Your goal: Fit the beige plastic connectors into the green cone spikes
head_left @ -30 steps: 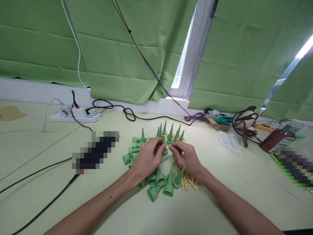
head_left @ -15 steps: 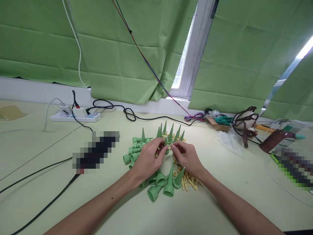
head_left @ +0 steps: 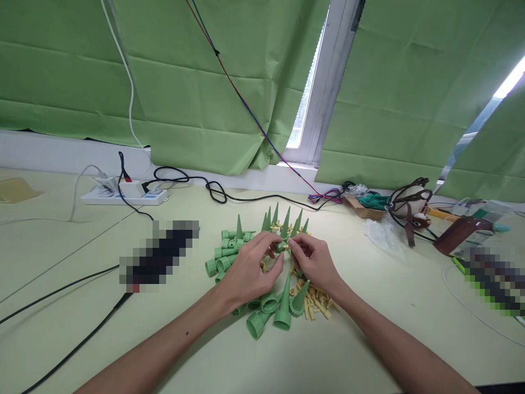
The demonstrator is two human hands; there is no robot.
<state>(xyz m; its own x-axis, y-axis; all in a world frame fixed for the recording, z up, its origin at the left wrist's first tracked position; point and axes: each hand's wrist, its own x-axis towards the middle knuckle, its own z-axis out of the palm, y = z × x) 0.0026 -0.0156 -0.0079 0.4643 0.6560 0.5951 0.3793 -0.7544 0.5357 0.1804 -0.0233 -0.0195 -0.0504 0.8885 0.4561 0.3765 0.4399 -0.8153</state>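
A heap of green plastic cones (head_left: 268, 306) lies on the pale green table (head_left: 123, 339), mixed with small yellow pegs (head_left: 318, 301). Several cones (head_left: 287, 221) stand upright behind my hands. My left hand (head_left: 248, 271) is closed on a green cone (head_left: 283, 245) held over the heap. My right hand (head_left: 314, 262) pinches something small against that cone's end; I cannot make out what it is. More green caps (head_left: 221, 257) lie to the left of my left hand.
A white power strip (head_left: 125, 194) with plugs sits at the back left, and black cables (head_left: 61, 290) trail across the table. Bags, straps and clutter (head_left: 410, 210) lie at the back right. Green curtains (head_left: 205, 82) hang behind.
Both hands have shifted slightly up and closer together around the cone; the view has barely moved.
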